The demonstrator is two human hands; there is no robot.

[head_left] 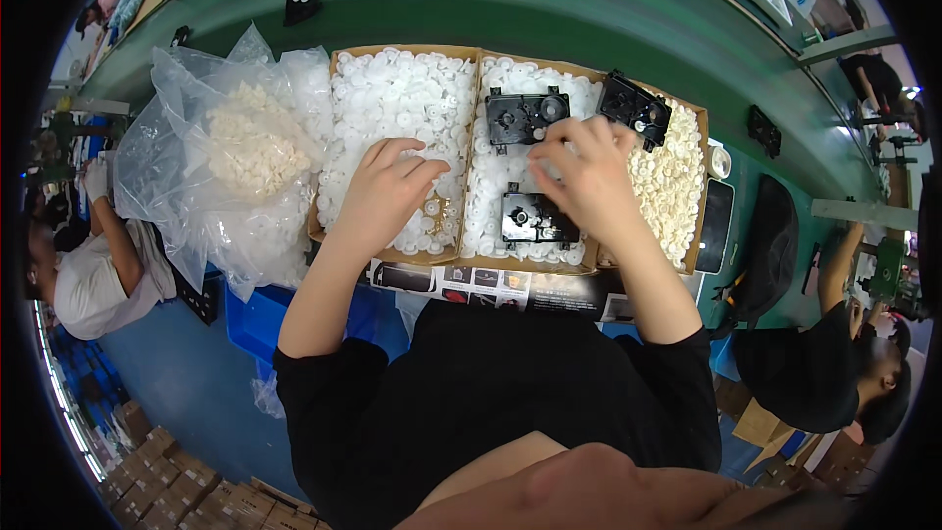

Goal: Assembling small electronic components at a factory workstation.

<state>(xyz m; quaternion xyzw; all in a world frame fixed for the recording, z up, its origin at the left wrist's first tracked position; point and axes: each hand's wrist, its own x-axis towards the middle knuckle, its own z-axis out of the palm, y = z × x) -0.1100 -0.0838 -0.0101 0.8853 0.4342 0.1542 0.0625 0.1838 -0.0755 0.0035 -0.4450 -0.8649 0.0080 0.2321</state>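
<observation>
My left hand [385, 191] hovers over the left box section, its fingers bent and slightly apart above loose white plastic gears [397, 98]. Nothing shows between them. My right hand [589, 172] is over the middle section, with fingers curled together at the edge of a black plastic housing [525, 119]. Whatever the fingertips pinch is too small or hidden to make out. Below that hand, another black housing [538, 218] lies on the white gears. A third black housing [633, 110] rests tilted at the far right, partly over cream-coloured small parts [667, 182].
A clear plastic bag [260, 152] of cream parts lies left of the cardboard box [699, 226]. Behind runs a green belt [412, 10] carrying a black assembly [303, 0]. A black bag [770, 250] lies at right. Co-workers sit at both sides; a blue bin [257, 319] is below.
</observation>
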